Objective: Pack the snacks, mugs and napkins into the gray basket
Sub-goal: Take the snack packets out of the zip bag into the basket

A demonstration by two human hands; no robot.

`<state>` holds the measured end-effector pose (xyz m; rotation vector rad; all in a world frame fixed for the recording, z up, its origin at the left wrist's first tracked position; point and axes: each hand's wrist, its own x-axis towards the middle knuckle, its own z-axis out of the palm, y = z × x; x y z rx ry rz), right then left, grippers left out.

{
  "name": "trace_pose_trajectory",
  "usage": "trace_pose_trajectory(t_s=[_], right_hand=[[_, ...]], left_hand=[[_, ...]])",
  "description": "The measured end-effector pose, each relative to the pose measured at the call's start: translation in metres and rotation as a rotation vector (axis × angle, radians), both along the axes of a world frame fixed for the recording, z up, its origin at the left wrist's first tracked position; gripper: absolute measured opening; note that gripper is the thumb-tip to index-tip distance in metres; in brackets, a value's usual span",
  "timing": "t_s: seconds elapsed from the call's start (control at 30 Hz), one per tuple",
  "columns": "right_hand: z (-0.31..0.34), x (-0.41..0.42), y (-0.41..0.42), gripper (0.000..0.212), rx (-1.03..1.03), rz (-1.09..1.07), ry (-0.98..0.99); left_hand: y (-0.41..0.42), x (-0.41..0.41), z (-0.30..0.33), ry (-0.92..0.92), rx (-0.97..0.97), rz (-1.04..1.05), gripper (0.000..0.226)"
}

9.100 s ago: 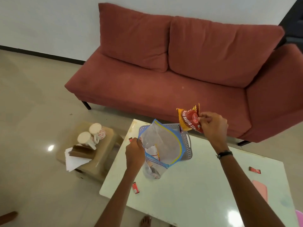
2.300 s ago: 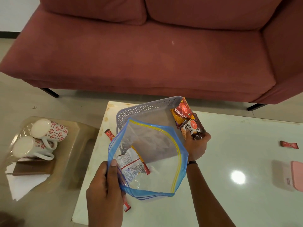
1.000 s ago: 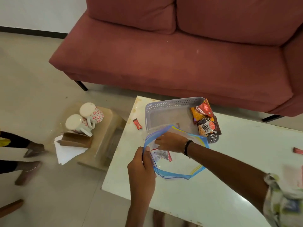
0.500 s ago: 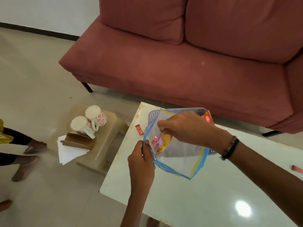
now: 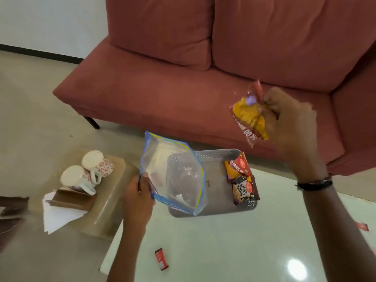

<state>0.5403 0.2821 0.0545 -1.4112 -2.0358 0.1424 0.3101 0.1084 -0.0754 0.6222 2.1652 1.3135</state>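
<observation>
Above the table (image 5: 234, 251), the right hand (image 5: 289, 123) is raised high, fingers closed round a yellow snack packet (image 5: 249, 117) (blurred). The left hand (image 5: 138, 197), lower, pinches a clear zip bag (image 5: 175, 178) over the gray basket (image 5: 215, 200), which holds two snacks (image 5: 242, 178).

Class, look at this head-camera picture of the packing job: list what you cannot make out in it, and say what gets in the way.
- Snack packet in the right hand: motion blur smears its label.
- Contents of the zip bag held by the left hand: creased plastic obscures them.
- Near-left part of the gray basket: behind the bag.
- Napkins: partly under a brown holder; count unclear.
</observation>
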Motion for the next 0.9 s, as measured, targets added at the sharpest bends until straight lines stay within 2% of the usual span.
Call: trace_pose_trajectory(t_s=[0.03,0.1,0.2,0.3,0.4,0.6,0.77,0.83,0.87,0.9], right_hand=[[-0.023,0.003,0.005,0.002,-0.072,-0.021,-0.025],[-0.077,0.003,0.012,0.01,-0.245,-0.052,-0.078],[-0.155,-0.001,0.011,0.014,-0.494,-0.139,-0.13],[-0.212,-0.002,0.005,0.017,-0.682,-0.219,-0.019],[-0.244,-0.001,0.001,0.022,-0.756,-0.274,0.092],[-0.27,0.008,-0.004,0.033,-0.762,-0.39,0.038],[-0.259,0.014,-0.012,0.039,-0.732,-0.378,0.075],[-0.246,0.02,-0.028,0.049,-0.682,-0.275,0.136],[-0.238,0.025,-0.04,0.061,-0.685,-0.13,0.151],[-0.231,0.029,-0.057,0.083,-0.734,0.06,0.168]], left_hand=[[-0.001,-0.001,-0.001,-0.014,-0.004,-0.015,0.042],[-0.001,0.002,-0.003,-0.024,-0.005,-0.057,0.044],[0.001,0.011,-0.006,0.038,-0.014,-0.103,0.045],[0.002,0.018,-0.009,0.042,-0.005,-0.138,0.043],[0.005,0.019,-0.011,0.036,-0.005,-0.154,0.043],[0.006,0.021,-0.012,0.02,0.012,-0.154,0.038],[0.006,0.026,-0.012,-0.027,0.019,-0.128,0.036],[0.007,0.03,-0.01,-0.092,0.032,-0.098,0.038],[0.007,0.033,-0.008,-0.129,0.04,-0.076,0.039],[0.007,0.036,-0.006,-0.171,0.051,-0.049,0.039]])
